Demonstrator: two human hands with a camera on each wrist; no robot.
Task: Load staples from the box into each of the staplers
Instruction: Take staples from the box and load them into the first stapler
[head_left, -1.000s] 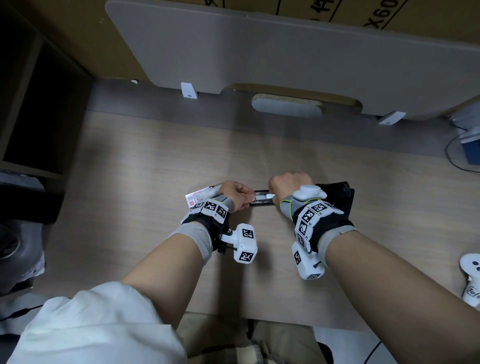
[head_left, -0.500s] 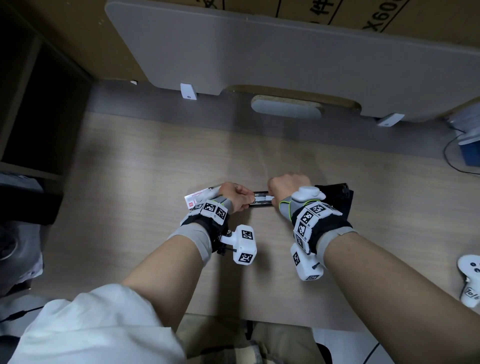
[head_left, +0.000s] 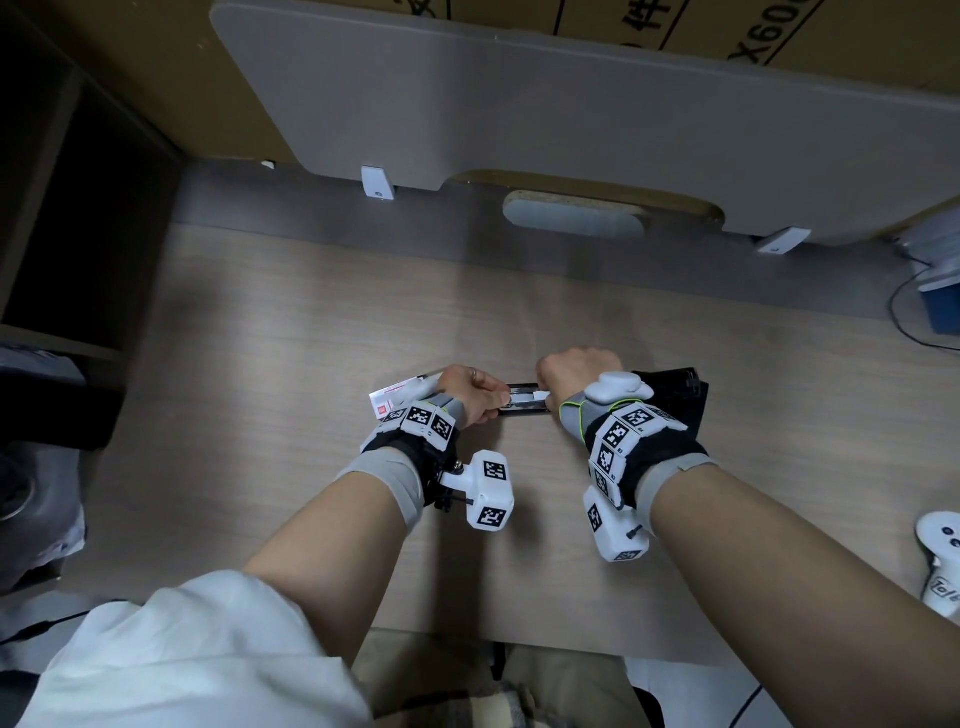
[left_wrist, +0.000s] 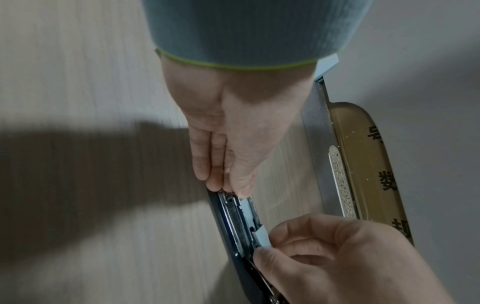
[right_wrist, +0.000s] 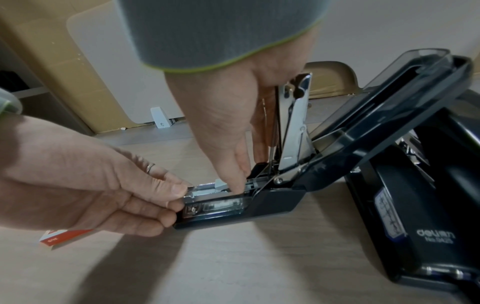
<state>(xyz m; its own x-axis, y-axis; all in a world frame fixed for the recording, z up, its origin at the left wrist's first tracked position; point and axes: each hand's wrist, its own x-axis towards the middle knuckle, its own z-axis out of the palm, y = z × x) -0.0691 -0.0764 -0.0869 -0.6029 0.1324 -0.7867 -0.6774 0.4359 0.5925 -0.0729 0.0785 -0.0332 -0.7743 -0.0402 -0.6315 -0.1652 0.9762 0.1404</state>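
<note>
A black stapler (right_wrist: 262, 207) lies open on the desk, its lid (right_wrist: 389, 115) tilted up and back. My left hand (head_left: 470, 400) pinches a pale staple strip (left_wrist: 262, 236) at the front of the magazine (left_wrist: 239, 222), with its lower fingers (right_wrist: 166, 221) curled round the base. My right hand (head_left: 574, 374) points down, and its fingertips (left_wrist: 226, 185) are bunched on the rear of the magazine rail. The red and white staple box (right_wrist: 64, 236) lies under my left hand. A second black stapler (right_wrist: 428, 226) sits behind my right wrist.
A grey divider panel (head_left: 519, 114) stands along the desk's (head_left: 311, 312) far edge, with cardboard boxes behind it. A white controller (head_left: 940, 561) lies at the right front edge. A blue box (head_left: 943, 301) with a cable sits far right. A dark shelf opening is at the left.
</note>
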